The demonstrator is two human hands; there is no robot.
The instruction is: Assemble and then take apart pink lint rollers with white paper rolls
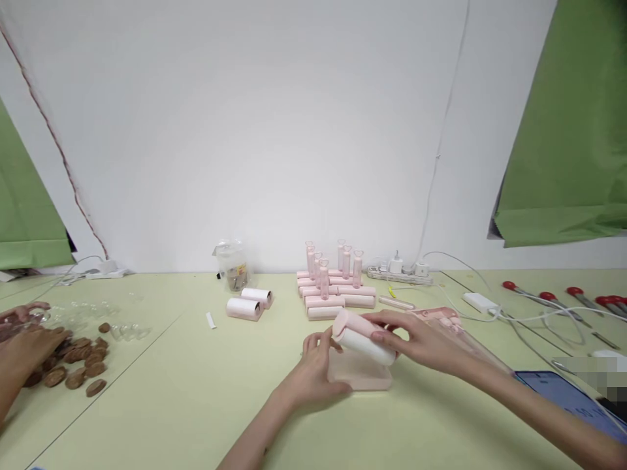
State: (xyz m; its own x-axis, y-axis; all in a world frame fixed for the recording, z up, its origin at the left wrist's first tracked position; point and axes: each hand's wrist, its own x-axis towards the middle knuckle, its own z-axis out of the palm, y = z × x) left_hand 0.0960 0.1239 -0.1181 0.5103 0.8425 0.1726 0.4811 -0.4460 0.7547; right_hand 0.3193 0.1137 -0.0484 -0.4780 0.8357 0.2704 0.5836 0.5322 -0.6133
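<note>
2 hands: both mine, meeting at the table's middle over 1 roller.
Right hand (416,339): fingers wrapped over the lint roller (365,338) from above, grasping it.
Left hand (318,369): fingers bent, resting against the left edge of the pink case (362,377); I cannot tell whether it grips or only touches.
Lint roller: a smooth cylinder, pink at the upper left end and white and papery at the lower right, tilted, lying just over the case.
Pink case: flat, rounded, matte plastic, lying on the table (196,405).
Table: pale yellow-green, smooth, with thin seam lines.
Pink stack (336,297): more pink tubes piled in rows behind my hands, with slim pink handles (343,260) standing upright on them.
White rolls (249,303): 2 short paper cylinders side by side, left of the stack.
Clear bag (232,264): crinkled plastic with brown contents; its print is too small to read.
Power strip (399,274): white, by the wall, plugs and cables in it.
Co-worker's hand (24,352): far left, on a heap of brown round pieces (81,365).
Phone (568,395): blue screen, writing unreadable.
</note>
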